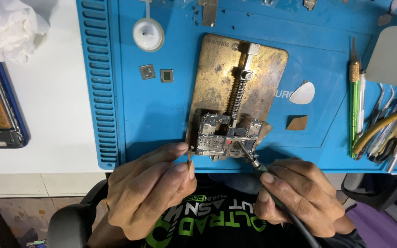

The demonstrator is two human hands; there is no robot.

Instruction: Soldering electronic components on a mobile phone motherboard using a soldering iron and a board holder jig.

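Both hands worked at the tabletop's near edge: your right hand (299, 195) gripped an iron (253, 161) like a pen, tip on the board (226, 135); your left hand (150, 193) pinched a thin wire (189, 157) just beside it. Clamped in the brass holder (217, 69) on the blue mat (161, 110), the board looked mid-repair, with 2 chips (157, 73) lying loose well apart. Wrists hung off the edge, fingers curled.

I count 2 hands (150, 195), 1 circuit board (226, 135), 1 brass holder plate (217, 69), 2 loose chips (147, 71), 1 white round dish (148, 34), approx. 2 guitar-pick pry tools (302, 93).
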